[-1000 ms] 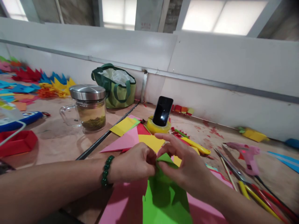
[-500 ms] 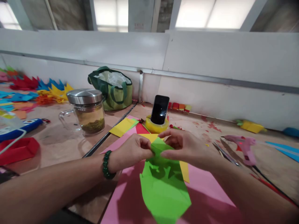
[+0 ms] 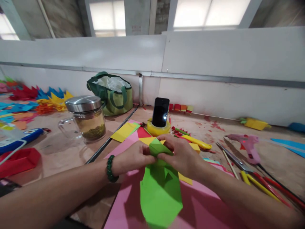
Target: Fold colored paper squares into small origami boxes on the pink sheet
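Both my hands pinch the folded top of a green paper piece [image 3: 160, 190] that hangs down over a pink sheet [image 3: 205, 206] on the table. My left hand [image 3: 133, 156], with a green bead bracelet on the wrist, grips the fold from the left. From the right, my right hand [image 3: 181, 154] closes on the same fold. Their fingertips meet at the paper's peak.
A black phone [image 3: 160, 112] stands in a yellow tape roll behind my hands. A glass jar with a metal lid [image 3: 87, 117] and a green bag [image 3: 111, 92] are at the left. A pink glue gun [image 3: 246, 144], scissors and sticks lie at the right. Coloured paper shapes cover the far left.
My right hand's fingers, spread over the paper a second ago, have closed onto the fold. The green paper has been lifted slightly and shifted left, and the camera has tilted.
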Motion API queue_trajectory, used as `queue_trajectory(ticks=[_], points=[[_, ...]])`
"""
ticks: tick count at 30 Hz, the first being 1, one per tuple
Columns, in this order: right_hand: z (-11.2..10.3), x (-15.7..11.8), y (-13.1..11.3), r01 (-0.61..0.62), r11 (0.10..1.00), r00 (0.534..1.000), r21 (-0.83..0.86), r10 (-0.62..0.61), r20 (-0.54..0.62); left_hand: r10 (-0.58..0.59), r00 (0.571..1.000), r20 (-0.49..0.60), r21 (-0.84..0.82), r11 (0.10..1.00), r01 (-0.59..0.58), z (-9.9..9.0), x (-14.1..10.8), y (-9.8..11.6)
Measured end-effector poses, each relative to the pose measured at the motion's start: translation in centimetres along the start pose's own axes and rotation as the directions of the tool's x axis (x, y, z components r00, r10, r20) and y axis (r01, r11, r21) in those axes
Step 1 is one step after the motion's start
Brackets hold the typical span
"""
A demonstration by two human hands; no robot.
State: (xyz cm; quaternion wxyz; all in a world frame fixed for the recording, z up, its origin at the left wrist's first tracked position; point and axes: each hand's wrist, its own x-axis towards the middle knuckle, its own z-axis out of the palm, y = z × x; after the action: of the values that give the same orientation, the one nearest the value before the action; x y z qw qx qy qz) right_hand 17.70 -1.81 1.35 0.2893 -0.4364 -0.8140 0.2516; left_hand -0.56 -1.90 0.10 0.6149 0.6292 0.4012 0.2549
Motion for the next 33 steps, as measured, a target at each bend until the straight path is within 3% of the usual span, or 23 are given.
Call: queue_trajectory(ticks=[5, 7, 9, 11, 19, 27, 33], points=[[-1.1, 0.8, 0.3, -0.048, 0.988, 0.996, 0.147, 0.059, -0.071, 0.069, 0.984, -0.163, -0.067, 0.995, -0.081, -0.7, 0.4, -0.4], [-1.8, 1.1, 0.7, -0.180, 0.952, 0.984, 0.247, 0.178, 0.031, 0.091, 0.974, -0.209, -0.116, 0.986, -0.117, -0.9, 0.6, -0.5], [-2.1, 1.5, 1.4, -0.330, 0.891, 0.942, 0.312, 0.289, 0.170, 0.128, 0.963, -0.239, -0.150, 0.974, -0.167, -1.0, 0.7, -0.6], [-1.8, 1.7, 2.0, -0.404, 0.844, 0.912, 0.354, 0.340, 0.228, 0.171, 0.952, -0.255, -0.153, 0.965, -0.215, -1.0, 0.8, -0.7], [-0.7, 1.3, 1.8, -0.341, 0.756, 0.931, 0.559, 0.353, 0.090, 0.162, 0.955, -0.248, -0.145, 0.969, -0.202, -1.1, 0.9, -0.9], [-1.1, 0.7, 1.1, -0.156, 0.912, 0.987, 0.380, 0.134, 0.083, 0.092, 0.974, -0.209, -0.186, 0.974, -0.132, -1.2, 0.6, -0.7], [-0.9, 0.7, 0.5, -0.161, 0.923, 0.985, 0.350, 0.129, 0.112, 0.128, 0.980, -0.150, -0.069, 0.988, -0.139, -0.8, 0.5, -0.8]])
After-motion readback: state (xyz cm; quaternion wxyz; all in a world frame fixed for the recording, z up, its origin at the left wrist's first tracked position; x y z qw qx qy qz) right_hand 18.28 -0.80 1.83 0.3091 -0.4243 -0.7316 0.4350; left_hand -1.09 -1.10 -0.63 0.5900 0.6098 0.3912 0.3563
